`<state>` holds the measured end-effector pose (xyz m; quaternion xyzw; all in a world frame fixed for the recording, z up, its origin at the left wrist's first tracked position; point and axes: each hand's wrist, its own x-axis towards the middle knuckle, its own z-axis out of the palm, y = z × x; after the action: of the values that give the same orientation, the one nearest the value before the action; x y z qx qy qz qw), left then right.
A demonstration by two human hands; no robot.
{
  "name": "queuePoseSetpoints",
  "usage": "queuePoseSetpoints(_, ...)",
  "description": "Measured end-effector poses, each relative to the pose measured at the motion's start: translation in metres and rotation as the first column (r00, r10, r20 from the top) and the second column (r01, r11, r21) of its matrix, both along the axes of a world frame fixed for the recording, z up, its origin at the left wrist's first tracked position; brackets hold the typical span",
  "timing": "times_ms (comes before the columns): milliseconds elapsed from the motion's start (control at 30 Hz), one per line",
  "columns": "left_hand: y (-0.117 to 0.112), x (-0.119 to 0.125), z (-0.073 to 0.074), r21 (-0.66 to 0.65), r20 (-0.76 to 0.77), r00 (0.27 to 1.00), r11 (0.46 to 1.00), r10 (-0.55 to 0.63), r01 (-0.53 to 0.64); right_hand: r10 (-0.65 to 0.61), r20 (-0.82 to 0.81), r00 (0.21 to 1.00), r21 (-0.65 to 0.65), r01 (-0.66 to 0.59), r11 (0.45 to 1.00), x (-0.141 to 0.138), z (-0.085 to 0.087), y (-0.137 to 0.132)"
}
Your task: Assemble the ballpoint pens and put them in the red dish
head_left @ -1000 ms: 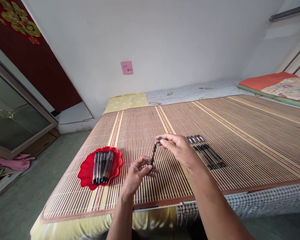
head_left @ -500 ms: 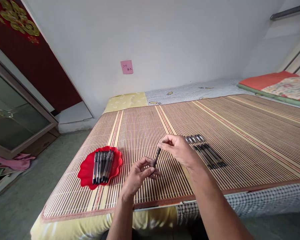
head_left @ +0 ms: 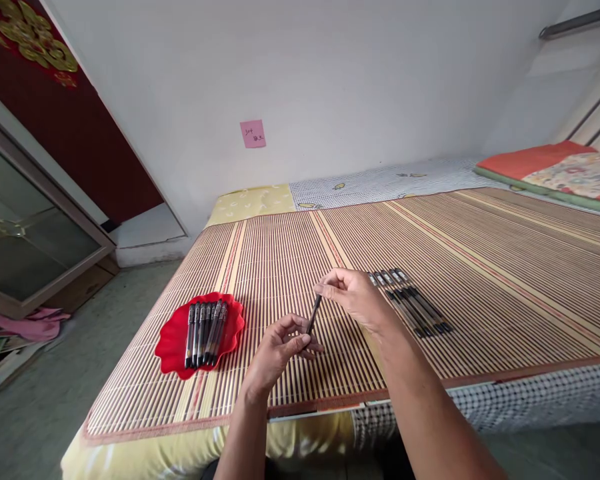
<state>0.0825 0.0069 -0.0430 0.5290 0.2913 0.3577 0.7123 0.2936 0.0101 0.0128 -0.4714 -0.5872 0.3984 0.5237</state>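
A dark pen [head_left: 315, 313] is held at a slant above the mat between both hands. My left hand [head_left: 283, 343] pinches its lower end between thumb and fingers. My right hand [head_left: 353, 297] grips the upper end with its fingertips, which hide that tip. To the left, a red scalloped plate [head_left: 173, 343] carries several black-capped pens [head_left: 206, 333] lying side by side. Right of my right hand, several more pens [head_left: 420, 310] lie in a slanted row on the mat, partly covered by my wrist.
A striped bamboo mat [head_left: 280, 267] covers the bed. Folded orange and floral bedding [head_left: 555, 170] lies at the far right. A pink note [head_left: 253, 133] sticks to the white wall. On the left stands a glass-panelled door [head_left: 30, 220], with pink cloth [head_left: 27, 323] on the floor.
Almost nothing differs. Both hands keep the same hold on the pen, and the pens on the plate and mat lie as before.
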Motion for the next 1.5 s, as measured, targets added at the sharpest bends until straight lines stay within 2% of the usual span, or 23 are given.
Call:
queuePoseSetpoints(200, -0.001, 0.0, 0.001, -0.001, 0.005, 1.0, 1.0, -0.002, 0.002, 0.107, -0.044, 0.993, 0.004, -0.107, 0.994, 0.002, 0.004, -0.004)
queuePoseSetpoints(400, 0.0, 0.0, -0.001, 0.001, 0.008, 1.0, 1.0, -0.014, 0.014, 0.006, -0.032, 0.999, -0.031, -0.007, 0.999, 0.002, -0.001, 0.001)
queuePoseSetpoints(600, -0.001, -0.001, -0.002, -0.003, 0.007, 1.0, 1.0, -0.018, 0.018, 0.127, -0.064, 0.99, -0.004, -0.127, 0.992, 0.001, 0.003, -0.003)
queuePoseSetpoints(833, -0.001, 0.003, -0.001, -0.015, 0.018, 1.0, 1.0, -0.009, 0.009, -0.033, 0.013, 0.999, -0.009, 0.033, 0.999, 0.001, -0.009, 0.005)
queuePoseSetpoints(900, -0.001, 0.003, -0.001, -0.012, 0.018, 1.0, 1.0, -0.015, 0.015, -0.008, -0.023, 1.0, 0.001, 0.008, 1.0, 0.0, -0.007, 0.003)
queuePoseSetpoints(1033, -0.001, 0.002, -0.001, -0.013, 0.024, 0.999, 1.0, -0.025, 0.025, 0.124, -0.047, 0.991, -0.003, -0.125, 0.992, 0.0, -0.003, 0.0)
queuePoseSetpoints(1100, -0.002, 0.001, -0.001, -0.022, 0.024, 0.999, 0.999, -0.033, 0.034, 0.137, -0.046, 0.989, -0.006, -0.137, 0.99, 0.001, -0.005, 0.001)
queuePoseSetpoints(1233, -0.002, 0.001, -0.001, -0.022, 0.02, 0.999, 0.999, -0.032, 0.032, 0.085, -0.039, 0.996, -0.004, -0.085, 0.996, 0.001, -0.012, 0.006)
queuePoseSetpoints(1500, 0.001, 0.004, -0.004, 0.043, -0.048, 0.997, 0.997, 0.064, -0.062, 0.028, -0.063, 0.998, 0.008, -0.027, 1.0, -0.012, -0.018, 0.011)
